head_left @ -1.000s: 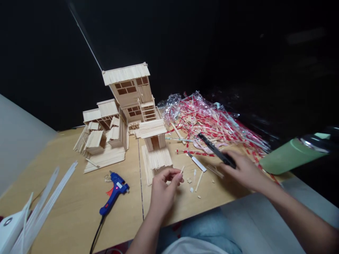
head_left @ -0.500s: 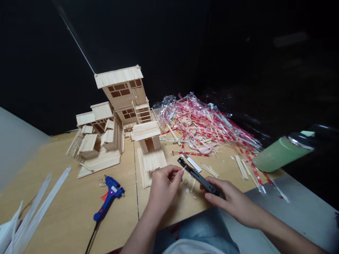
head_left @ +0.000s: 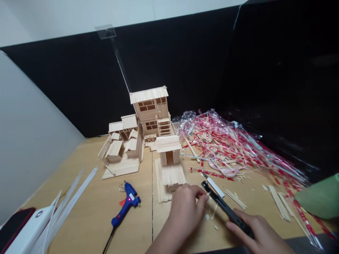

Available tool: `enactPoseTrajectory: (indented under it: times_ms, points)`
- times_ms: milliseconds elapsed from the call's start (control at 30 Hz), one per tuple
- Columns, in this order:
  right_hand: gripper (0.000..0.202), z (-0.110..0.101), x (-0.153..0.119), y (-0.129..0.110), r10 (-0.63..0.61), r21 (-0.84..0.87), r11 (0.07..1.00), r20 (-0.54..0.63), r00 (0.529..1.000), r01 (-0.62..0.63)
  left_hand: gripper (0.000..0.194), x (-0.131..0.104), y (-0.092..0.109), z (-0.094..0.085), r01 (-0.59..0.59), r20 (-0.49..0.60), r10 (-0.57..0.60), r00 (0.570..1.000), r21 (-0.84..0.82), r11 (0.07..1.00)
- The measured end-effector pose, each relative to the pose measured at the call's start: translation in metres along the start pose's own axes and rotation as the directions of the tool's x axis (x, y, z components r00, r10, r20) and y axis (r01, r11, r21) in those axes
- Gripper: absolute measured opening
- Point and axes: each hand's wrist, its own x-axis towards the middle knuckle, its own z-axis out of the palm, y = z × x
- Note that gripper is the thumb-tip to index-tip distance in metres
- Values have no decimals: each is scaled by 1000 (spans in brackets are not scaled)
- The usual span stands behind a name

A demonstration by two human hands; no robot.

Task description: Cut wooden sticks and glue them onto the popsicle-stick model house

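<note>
My left hand (head_left: pixel 187 208) is closed, with thumb and forefinger pinching a short wooden stick (head_left: pixel 208 193). The stick's tip meets the head of a long black plier-like tool (head_left: pixel 228 211), whose handle my right hand (head_left: pixel 256 233) grips. Just beyond my left hand stands a small roofed stick model (head_left: pixel 169 151) with a stepped front. Under the tool's head, a white-handled craft knife (head_left: pixel 215 187) lies on the wooden table (head_left: pixel 137 222). Several loose sticks (head_left: pixel 236 199) and small scraps are close to the tool.
A larger stick-built house (head_left: pixel 149 109) stands behind. Left of my hands lies a blue glue gun (head_left: pixel 126 204) with its red light on. Clear glue sticks (head_left: pixel 71 204) and a white box (head_left: pixel 29 233) are far left. Red-and-clear wrappers (head_left: pixel 233 141) heap up right, near a green bottle (head_left: pixel 320 197).
The camera view has turned, so the scene sits further right and lower and more wall shows. My hands keep nearly the same pose, with the stick still at the tool's head.
</note>
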Motion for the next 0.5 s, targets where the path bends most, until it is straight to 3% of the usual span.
enactPoseTrajectory:
  times_ms: [133,233,333,400,500]
  points:
    - [45,-5,5,-2,11,70,997,26,1000,-12,20,1,1,1,14,46,-9,999,-96,995]
    - [46,-13,11,5,22,101,995,19,1000,-24,15,7,-4,0,61,8,-63,998,-356,932]
    - [50,-18,15,16,75,127,988,118,990,-89,14,20,-16,-5,85,-99,-220,971,-712,697]
    - [55,-19,15,20,94,160,980,175,980,-122,22,29,-23,-12,11,-180,-327,928,-863,506]
    - [58,-13,12,22,89,214,968,200,976,-132,27,41,-29,-22,-150,-258,-475,841,-956,254]
